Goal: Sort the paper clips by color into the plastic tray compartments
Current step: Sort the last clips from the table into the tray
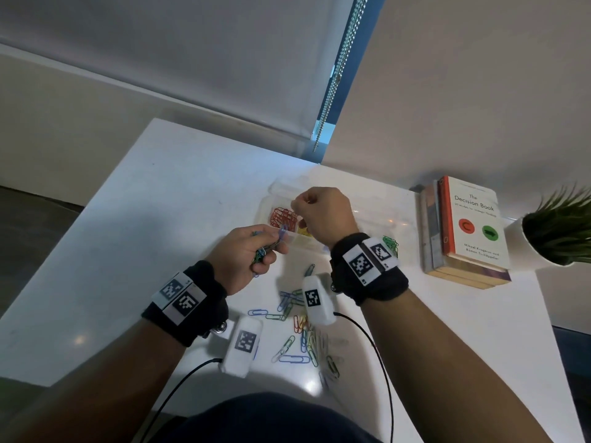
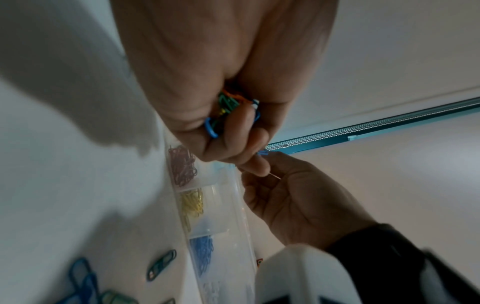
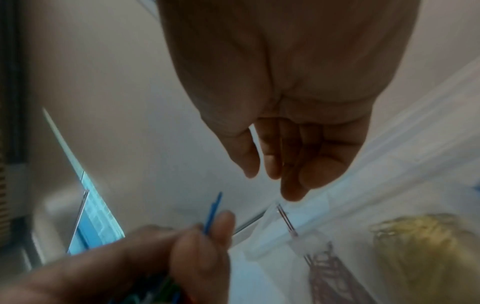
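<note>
Tray has red, yellow, blue piles already. Your left hand grips mixed clips. Your right hand above tray, grip unclear. Many loose clips near tray left.

The clear plastic tray lay flat on the worktop, its compartments holding red clips, yellow clips and blue clips in separate piles. A small green heap sat at its near right. Loose mixed paper clips lay scattered nearer the person, several overlapping.
</note>
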`<state>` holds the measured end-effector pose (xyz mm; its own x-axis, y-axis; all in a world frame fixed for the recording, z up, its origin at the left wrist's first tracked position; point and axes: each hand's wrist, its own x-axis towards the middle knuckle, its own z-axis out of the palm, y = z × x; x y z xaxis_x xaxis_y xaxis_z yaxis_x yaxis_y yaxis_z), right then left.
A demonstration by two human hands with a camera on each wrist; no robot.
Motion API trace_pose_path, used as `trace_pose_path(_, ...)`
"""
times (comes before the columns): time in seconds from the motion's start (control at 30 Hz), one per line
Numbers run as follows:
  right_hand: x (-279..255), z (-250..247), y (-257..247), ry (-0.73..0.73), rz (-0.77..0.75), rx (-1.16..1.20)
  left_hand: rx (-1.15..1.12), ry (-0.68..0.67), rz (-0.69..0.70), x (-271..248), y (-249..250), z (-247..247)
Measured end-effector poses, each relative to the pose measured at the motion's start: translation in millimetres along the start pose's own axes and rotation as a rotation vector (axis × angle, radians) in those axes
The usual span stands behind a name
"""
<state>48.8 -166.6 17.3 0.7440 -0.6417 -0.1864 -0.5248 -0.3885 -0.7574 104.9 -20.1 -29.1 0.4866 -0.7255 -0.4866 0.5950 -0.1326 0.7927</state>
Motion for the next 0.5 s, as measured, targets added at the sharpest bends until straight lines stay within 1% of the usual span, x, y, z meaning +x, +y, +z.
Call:
trace_pose_path(0.07,-9.5,-1.8,2.3,-0.061,-0.025,-0.011,0.021,0.005,-0.001,-0.4,2.3,1.9)
trace_pose_path(0.13,-23.5,-1.9,4.8,-0.184,-0.052,0.026,0.040,-0.006,-0.002,-0.4,4.0,5.0)
trace_pose_path(0.17,-28.9,-1.8,7.7,-0.206,-0.070,0.041,0.046,-0.019,-0.004,0.0,4.5,8.1)
trace_pose_path(0.2,-32.7,-2.7,10.9,-0.195,-0.087,0.049,0.045,-0.032,-0.012,0.5,5.1,11.8)
trace_pose_path(0.27,-36.5,-8.9,19.0,-0.134,-0.092,0.079,0.026,-0.053,-0.047,2.0,5.1,19.8)
trace_pose_path(0.37,-38.1,-28.8,34.3,-0.022,-0.022,0.124,-0.015,-0.073,-0.115,6.4,4.8,28.8)
trace_pose_path(0.43,-34.1,-43.0,48.4,0.099,0.020,0.103,-0.064,-0.070,-0.139,9.8,3.6,32.0)
trace_pose_path(0.5,-27.9,-52.2,59.0,0.175,0.057,0.036,-0.126,-0.062,-0.157,11.6,3.1,34.7)
